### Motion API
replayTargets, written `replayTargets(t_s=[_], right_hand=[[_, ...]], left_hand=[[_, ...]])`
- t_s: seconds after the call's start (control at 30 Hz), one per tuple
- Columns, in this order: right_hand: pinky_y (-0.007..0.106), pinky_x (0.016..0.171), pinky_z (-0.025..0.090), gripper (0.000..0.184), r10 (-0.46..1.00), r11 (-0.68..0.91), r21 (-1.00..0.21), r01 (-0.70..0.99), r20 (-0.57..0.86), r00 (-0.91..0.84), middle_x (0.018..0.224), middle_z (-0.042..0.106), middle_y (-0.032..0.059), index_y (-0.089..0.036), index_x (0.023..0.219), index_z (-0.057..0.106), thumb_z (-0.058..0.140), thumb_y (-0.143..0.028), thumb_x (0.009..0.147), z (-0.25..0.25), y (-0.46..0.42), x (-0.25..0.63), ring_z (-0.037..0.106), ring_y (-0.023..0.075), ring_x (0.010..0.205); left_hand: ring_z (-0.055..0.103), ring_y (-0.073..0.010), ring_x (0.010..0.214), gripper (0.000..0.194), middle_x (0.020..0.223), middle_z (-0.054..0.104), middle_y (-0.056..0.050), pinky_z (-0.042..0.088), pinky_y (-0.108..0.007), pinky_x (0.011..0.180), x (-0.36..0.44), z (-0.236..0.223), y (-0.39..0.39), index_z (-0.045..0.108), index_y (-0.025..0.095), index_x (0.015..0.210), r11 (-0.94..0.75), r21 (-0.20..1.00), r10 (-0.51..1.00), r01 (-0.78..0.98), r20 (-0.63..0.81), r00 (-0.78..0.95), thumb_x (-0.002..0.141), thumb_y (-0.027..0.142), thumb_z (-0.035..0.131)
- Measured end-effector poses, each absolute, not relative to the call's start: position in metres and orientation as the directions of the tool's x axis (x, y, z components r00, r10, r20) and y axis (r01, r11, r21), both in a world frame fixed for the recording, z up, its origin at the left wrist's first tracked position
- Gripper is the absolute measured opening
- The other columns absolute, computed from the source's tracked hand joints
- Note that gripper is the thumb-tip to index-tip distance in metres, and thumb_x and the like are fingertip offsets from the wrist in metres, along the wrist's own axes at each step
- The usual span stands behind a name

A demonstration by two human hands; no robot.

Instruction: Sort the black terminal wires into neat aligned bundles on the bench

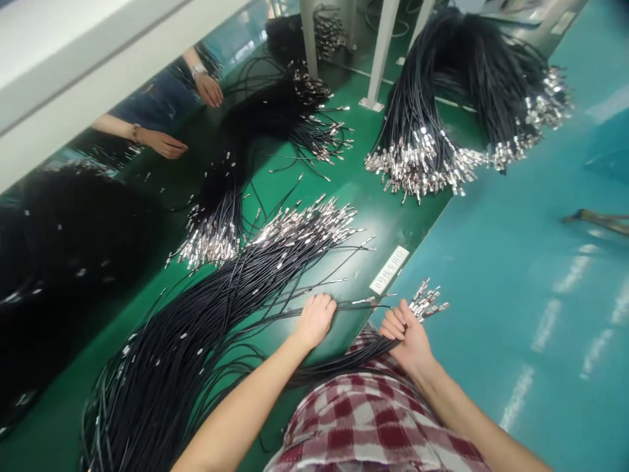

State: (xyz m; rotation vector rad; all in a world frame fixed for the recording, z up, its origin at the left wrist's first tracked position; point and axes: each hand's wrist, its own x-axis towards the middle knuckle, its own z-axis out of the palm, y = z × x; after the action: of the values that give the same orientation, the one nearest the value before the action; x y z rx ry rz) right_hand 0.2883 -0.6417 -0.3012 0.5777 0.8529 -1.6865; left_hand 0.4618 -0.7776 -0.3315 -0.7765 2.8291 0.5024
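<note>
Head view: the left hand (317, 321), at 6 o'clock, is curling closed over a few black wires (346, 305), too bunched to count; the right hand (405, 333), at 4 o'clock, is clenching one terminal-tipped wire bundle (358, 354) in its fist. One long wire heap (171, 341) is lying at 8 o'clock, one arched wire bunch (466, 52) at 2. One white label (389, 270) is sitting between 3 and 4; two co-worker's hands (209, 90) are showing at 10.

Left forearm (246, 408) points to one-thirty, left hand (316, 320) curled palm-down; right forearm (464, 408) to ten-thirty, right hand (409, 336) clenched.
</note>
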Motion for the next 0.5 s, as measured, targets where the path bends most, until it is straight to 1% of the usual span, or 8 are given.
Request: replayTargets(t_s=[0.1,0.17,0.2,0.23,0.3,0.37,0.43,0.5], right_hand=[[0.015,0.036,0.025,0.042,-0.590,-0.149,-0.241,0.959,-0.757,-0.282,0.045,0.029,-0.0113,-0.017,0.059,0.048,0.081,-0.038,0.072,-0.302,-0.638,0.290,0.017,0.0022,0.037],[0.014,0.036,0.024,0.032,-0.584,-0.134,-0.268,0.954,-0.757,-0.294,0.046,0.028,-0.0121,-0.015,0.070,0.060,0.083,-0.036,0.069,-0.302,-0.637,0.291,0.015,0.0019,0.038],[0.014,0.037,0.024,0.030,-0.583,-0.119,-0.289,0.950,-0.754,-0.303,0.047,0.028,-0.0123,-0.014,0.077,0.064,0.084,-0.035,0.068,-0.301,-0.637,0.291,0.015,0.0019,0.039],[0.014,0.037,0.023,0.031,-0.584,-0.102,-0.314,0.944,-0.749,-0.313,0.048,0.027,-0.0124,-0.014,0.083,0.066,0.084,-0.034,0.068,-0.299,-0.637,0.292,0.015,0.0019,0.040],[0.014,0.039,0.023,0.035,-0.594,-0.051,-0.367,0.929,-0.737,-0.324,0.049,0.026,-0.0124,-0.013,0.092,0.069,0.084,-0.032,0.068,-0.293,-0.639,0.294,0.015,0.0025,0.042],[0.016,0.040,0.022,0.039,-0.623,0.000,-0.418,0.908,-0.710,-0.327,0.049,0.024,-0.0123,-0.014,0.098,0.070,0.083,-0.035,0.069,-0.284,-0.644,0.297,0.015,0.0035,0.043],[0.018,0.040,0.020,0.041,-0.665,0.019,-0.466,0.884,-0.666,-0.337,0.049,0.024,-0.0118,-0.015,0.099,0.070,0.083,-0.039,0.068,-0.273,-0.649,0.301,0.015,0.0041,0.043],[0.019,0.041,0.018,0.043,-0.681,0.006,-0.503,0.864,-0.635,-0.365,0.050,0.026,-0.0111,-0.017,0.094,0.071,0.085,-0.042,0.063,-0.266,-0.654,0.306,0.016,0.0043,0.044]], left_hand=[[0.062,-0.0224,0.082,0.023,0.087,0.068,-0.010,0.049,-0.036,0.078,0.460,-0.332,-0.773,0.069,0.016,0.096,0.707,0.459,-0.516,-0.539,-0.187,-0.836,0.096,0.024,0.047],[0.064,-0.0205,0.084,0.025,0.091,0.070,-0.009,0.050,-0.034,0.081,0.465,-0.326,-0.772,0.070,0.017,0.101,0.618,0.593,-0.577,-0.516,-0.103,-0.810,0.097,0.029,0.048],[0.064,-0.0201,0.088,0.026,0.095,0.070,-0.009,0.050,-0.034,0.084,0.467,-0.320,-0.772,0.071,0.018,0.103,0.586,0.642,-0.609,-0.494,-0.054,-0.792,0.097,0.030,0.049],[0.064,-0.0202,0.091,0.026,0.098,0.070,-0.009,0.050,-0.034,0.086,0.468,-0.313,-0.771,0.072,0.019,0.103,0.566,0.672,-0.643,-0.478,-0.003,-0.766,0.096,0.031,0.049],[0.062,-0.0203,0.093,0.025,0.097,0.068,-0.009,0.050,-0.035,0.085,0.465,-0.296,-0.769,0.073,0.020,0.103,0.554,0.685,-0.709,-0.472,0.092,-0.699,0.095,0.030,0.051],[0.061,-0.0177,0.082,0.024,0.087,0.066,-0.007,0.050,-0.032,0.077,0.453,-0.278,-0.762,0.073,0.019,0.103,0.548,0.697,-0.741,-0.462,0.149,-0.655,0.095,0.029,0.053],[0.059,-0.0145,0.070,0.023,0.077,0.063,-0.004,0.050,-0.027,0.068,0.433,-0.263,-0.750,0.071,0.017,0.103,0.533,0.735,-0.728,-0.420,0.144,-0.671,0.095,0.026,0.052],[0.058,-0.0138,0.066,0.024,0.075,0.063,-0.004,0.050,-0.025,0.065,0.410,-0.253,-0.733,0.069,0.015,0.103,0.517,0.753,-0.691,-0.407,0.086,-0.718,0.097,0.024,0.048]])
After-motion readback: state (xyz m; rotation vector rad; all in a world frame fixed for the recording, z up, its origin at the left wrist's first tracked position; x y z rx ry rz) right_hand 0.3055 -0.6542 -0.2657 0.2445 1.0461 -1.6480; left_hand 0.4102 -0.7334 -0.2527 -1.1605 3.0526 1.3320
